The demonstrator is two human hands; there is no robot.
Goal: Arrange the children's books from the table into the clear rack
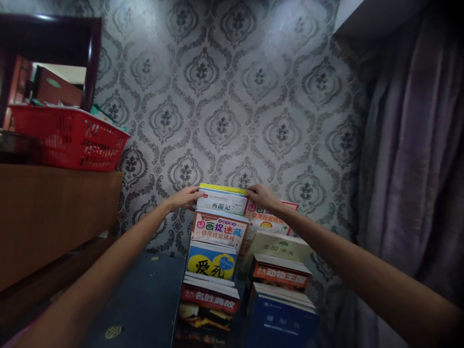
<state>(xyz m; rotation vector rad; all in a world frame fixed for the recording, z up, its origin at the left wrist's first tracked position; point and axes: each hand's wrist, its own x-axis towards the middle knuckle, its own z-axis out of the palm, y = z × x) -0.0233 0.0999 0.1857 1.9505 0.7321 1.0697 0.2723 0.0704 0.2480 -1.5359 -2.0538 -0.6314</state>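
A white book (pixel 222 203) with black Chinese characters stands at the back of the left row of books, a yellow-edged book (pixel 223 187) right behind it. My left hand (pixel 185 197) holds its left edge, thumb in front and fingers partly hidden. At the upper right corner, my right hand (pixel 264 195) has its fingers bent and closed on the edge. In front of the white book stand a picture-puzzle book (pixel 219 231), a blue-and-yellow book (pixel 210 263) and a red-topped book (pixel 208 304), each lower than the one behind.
A second row on the right includes a pale green book (pixel 281 247), an orange-and-black book (pixel 281 278) and a dark blue book (pixel 282 319). A red basket (pixel 72 137) sits on a wooden cabinet (pixel 58 217) at left. Patterned wall (pixel 221 125) behind; curtain (pixel 409 159) at right.
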